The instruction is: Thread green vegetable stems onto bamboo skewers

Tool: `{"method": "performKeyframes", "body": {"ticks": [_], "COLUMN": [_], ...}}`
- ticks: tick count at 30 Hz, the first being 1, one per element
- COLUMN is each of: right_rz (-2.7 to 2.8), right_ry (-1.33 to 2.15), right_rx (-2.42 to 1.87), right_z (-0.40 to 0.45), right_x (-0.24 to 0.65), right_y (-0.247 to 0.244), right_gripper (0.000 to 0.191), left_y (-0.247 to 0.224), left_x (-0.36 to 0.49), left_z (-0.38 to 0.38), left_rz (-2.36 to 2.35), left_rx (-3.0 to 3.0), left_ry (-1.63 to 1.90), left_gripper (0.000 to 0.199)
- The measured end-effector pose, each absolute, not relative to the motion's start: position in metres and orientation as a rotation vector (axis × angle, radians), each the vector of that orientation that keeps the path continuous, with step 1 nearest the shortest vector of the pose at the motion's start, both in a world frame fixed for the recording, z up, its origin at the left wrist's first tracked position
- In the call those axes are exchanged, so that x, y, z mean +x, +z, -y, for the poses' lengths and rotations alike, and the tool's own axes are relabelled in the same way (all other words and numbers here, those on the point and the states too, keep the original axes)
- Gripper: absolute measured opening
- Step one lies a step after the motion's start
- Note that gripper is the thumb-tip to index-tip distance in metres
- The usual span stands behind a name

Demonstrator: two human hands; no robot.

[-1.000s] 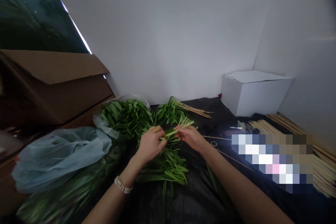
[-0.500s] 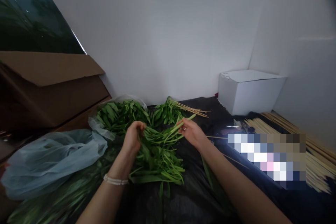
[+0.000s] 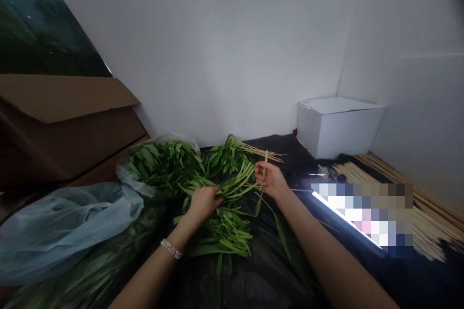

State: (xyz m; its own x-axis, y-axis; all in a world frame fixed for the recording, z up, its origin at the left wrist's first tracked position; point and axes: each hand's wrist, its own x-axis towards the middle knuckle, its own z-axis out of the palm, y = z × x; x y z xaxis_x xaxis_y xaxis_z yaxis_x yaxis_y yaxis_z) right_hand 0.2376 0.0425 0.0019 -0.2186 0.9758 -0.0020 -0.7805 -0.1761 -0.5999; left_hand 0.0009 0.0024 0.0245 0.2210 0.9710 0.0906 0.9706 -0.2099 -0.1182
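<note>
My right hand (image 3: 271, 181) pinches a pale green stem (image 3: 266, 163), which stands nearly upright between thumb and fingers. My left hand (image 3: 206, 203) lies on the bunch of green stems (image 3: 237, 181), palm down, its fingers curled; what they hold among the greens is too small to tell. Below it is another bunch of leafy stems (image 3: 234, 234) on the black plastic sheet (image 3: 271, 265). Behind my hands lies a leafy bundle (image 3: 228, 154) with thin sticks (image 3: 264, 149) pointing right. Long narrow leaves (image 3: 282, 236) hang beside my right forearm.
Leafy greens (image 3: 163, 161) fill a clear bag at the back left. Nearer lie a bluish plastic bag (image 3: 72, 227) and a cardboard box (image 3: 68, 130). At the right are a white box (image 3: 340, 125), long wooden sticks (image 3: 427, 222) and a blurred-out bright object (image 3: 362, 217).
My left hand has moved right and down onto the stems. My right hand has shifted slightly right, and its stem has turned from slanted to nearly upright, apart from the bunch.
</note>
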Motion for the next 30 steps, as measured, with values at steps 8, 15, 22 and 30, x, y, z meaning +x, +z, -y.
{"method": "performKeyframes", "body": {"ticks": [8,15,22,30], "right_rz": [0.589,0.81,1.039,1.039], "right_ry": [1.699,1.692,1.714,1.615], "right_rx": [-0.519,-0.599,-0.553,-0.896], "right_z": [-0.041,-0.032,-0.016,-0.022], "right_x": [0.232,0.218,0.199,0.189], "right_y": [0.0,-0.004,-0.001,-0.02], "right_gripper": [0.012,0.026,0.035,0.047], "left_y": [0.024,0.059,0.04,0.024], "left_x": [-0.013,-0.014,0.008,0.002], "left_z": [-0.014,0.002,0.024,0.036], "left_rz": [1.933,1.887,1.382,1.181], "left_rx": [-2.313,-2.177,-2.232,-2.142], "left_ry": [0.06,-0.852,-0.694,-0.667], "left_gripper": [0.016,0.027,0.016,0.016]}}
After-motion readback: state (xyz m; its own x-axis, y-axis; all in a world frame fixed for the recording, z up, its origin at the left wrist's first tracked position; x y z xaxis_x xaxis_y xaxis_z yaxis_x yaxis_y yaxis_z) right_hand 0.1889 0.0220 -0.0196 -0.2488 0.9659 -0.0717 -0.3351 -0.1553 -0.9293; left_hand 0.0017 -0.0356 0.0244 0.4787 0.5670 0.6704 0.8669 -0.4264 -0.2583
